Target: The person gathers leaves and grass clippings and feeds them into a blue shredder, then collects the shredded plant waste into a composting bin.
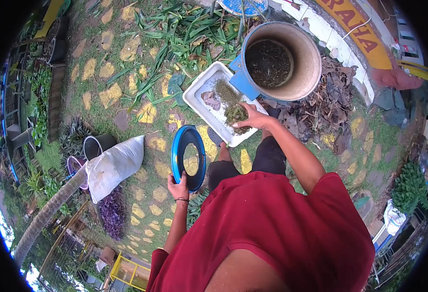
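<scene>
My left hand (pixel 179 187) grips the rim of a blue ring-shaped lid (pixel 178 152), which has a large round hole in its middle. My right hand (pixel 254 118) has its fingers around a clump of green-brown plant matter (pixel 235 115) over the white rectangular tray (pixel 216 120). Inside the tray lie a patch of fine clippings (pixel 227 92) and a dry brown leaf (pixel 211 100). Just beyond the tray stands a blue drum (pixel 307 68), open at the top, with dark material at its bottom.
Cut green leaves (pixel 189 36) lie spread beyond the tray. Dry brown leaves (pixel 328 97) are heaped right of the drum. A white sack (pixel 116 165) leans by a dark pot (pixel 97 145) at left. Yellow-painted stones (pixel 111 96) dot the grass.
</scene>
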